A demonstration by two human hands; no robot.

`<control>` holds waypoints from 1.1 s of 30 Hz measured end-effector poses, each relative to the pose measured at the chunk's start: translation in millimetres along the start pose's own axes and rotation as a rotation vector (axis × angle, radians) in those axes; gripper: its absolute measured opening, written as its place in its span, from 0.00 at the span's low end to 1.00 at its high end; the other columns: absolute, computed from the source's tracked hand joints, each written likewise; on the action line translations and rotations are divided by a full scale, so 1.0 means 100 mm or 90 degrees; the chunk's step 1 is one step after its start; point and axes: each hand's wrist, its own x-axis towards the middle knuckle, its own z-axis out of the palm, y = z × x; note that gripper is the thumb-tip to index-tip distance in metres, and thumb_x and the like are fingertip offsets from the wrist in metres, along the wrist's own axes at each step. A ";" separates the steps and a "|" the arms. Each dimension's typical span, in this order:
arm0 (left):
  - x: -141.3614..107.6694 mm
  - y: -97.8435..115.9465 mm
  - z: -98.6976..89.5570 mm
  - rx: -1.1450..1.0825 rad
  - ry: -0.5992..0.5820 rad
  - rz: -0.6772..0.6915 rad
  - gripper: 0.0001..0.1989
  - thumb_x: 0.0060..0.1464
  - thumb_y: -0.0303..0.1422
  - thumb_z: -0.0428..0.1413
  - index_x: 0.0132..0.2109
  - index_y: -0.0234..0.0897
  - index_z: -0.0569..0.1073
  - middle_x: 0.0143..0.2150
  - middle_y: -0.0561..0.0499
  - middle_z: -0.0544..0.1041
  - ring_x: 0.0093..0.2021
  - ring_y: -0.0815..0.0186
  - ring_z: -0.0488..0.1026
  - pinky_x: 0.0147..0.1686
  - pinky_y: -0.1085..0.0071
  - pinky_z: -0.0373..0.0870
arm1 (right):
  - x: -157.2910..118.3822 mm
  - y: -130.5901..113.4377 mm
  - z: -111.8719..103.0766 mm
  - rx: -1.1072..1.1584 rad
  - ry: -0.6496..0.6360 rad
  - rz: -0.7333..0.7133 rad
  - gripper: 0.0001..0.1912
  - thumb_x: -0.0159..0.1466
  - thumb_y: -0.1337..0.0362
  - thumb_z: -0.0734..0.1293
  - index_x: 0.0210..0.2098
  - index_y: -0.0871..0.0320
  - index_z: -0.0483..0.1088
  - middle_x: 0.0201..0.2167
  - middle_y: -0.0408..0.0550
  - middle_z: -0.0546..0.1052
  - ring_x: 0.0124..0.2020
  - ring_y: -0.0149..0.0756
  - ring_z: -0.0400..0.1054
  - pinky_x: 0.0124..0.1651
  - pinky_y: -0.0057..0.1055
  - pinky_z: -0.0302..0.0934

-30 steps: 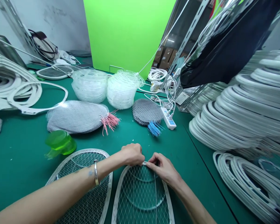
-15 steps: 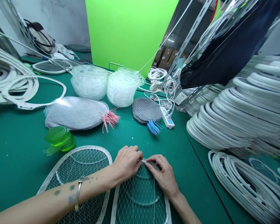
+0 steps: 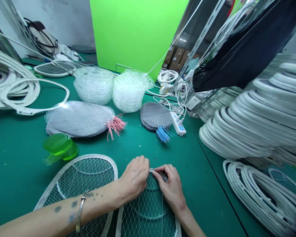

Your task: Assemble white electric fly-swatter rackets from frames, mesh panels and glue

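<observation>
Along the near edge of a green workbench (image 3: 17,164), the left hand (image 3: 134,176) and right hand (image 3: 170,189) sit close together at the top tip of a mesh racket frame (image 3: 148,210), which lies flat with its lower end running out of view. The right hand's fingers (image 3: 162,169) pinch a thin pale strip (image 3: 156,171) at the frame's tip. The left hand curls against the frame's edge beside it, though whether it grips anything cannot be told. A metal bangle (image 3: 79,210) circles the left wrist.

A second racket frame (image 3: 79,177) lies just left, partly under the left forearm, near a lump of green plastic (image 3: 60,146). Farther up the bench are a silver mesh pad with pink wire ends (image 3: 77,119), a smaller gray mesh pad with blue wire ends (image 3: 155,116), two stacks of clear plastic rings (image 3: 129,90) and a white power strip (image 3: 178,123). Piles of white frames (image 3: 249,112) rise on the right, with more white frames (image 3: 261,194) lying nearer the hands.
</observation>
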 end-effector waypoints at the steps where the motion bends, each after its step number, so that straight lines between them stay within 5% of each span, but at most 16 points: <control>1: -0.01 0.01 -0.01 0.001 0.000 -0.003 0.13 0.53 0.23 0.50 0.46 0.35 0.64 0.46 0.43 0.69 0.46 0.57 0.66 0.46 0.60 0.64 | 0.00 0.00 0.00 0.001 0.002 -0.001 0.08 0.66 0.56 0.67 0.33 0.52 0.71 0.34 0.45 0.74 0.39 0.43 0.66 0.43 0.39 0.57; 8: 0.05 0.14 -0.17 0.012 -0.044 -0.095 0.14 0.51 0.22 0.49 0.45 0.35 0.67 0.44 0.44 0.71 0.44 0.54 0.68 0.43 0.59 0.66 | 0.00 -0.02 -0.01 -0.006 -0.006 0.001 0.08 0.65 0.58 0.68 0.31 0.52 0.70 0.33 0.44 0.73 0.38 0.41 0.65 0.42 0.37 0.55; 15: 0.10 0.07 -0.21 -0.040 -0.045 -0.120 0.07 0.59 0.28 0.47 0.39 0.40 0.69 0.39 0.51 0.74 0.40 0.61 0.72 0.36 0.66 0.65 | 0.01 -0.02 -0.04 0.011 -0.026 0.000 0.08 0.65 0.58 0.67 0.31 0.52 0.70 0.33 0.44 0.73 0.38 0.41 0.64 0.42 0.37 0.55; 33: 0.28 0.08 -0.47 -0.112 -0.146 -0.224 0.06 0.48 0.29 0.52 0.34 0.43 0.73 0.36 0.51 0.80 0.38 0.55 0.77 0.30 0.68 0.64 | 0.11 -0.08 -0.08 0.003 -0.055 0.098 0.11 0.61 0.56 0.66 0.25 0.53 0.67 0.30 0.45 0.72 0.37 0.42 0.65 0.40 0.36 0.56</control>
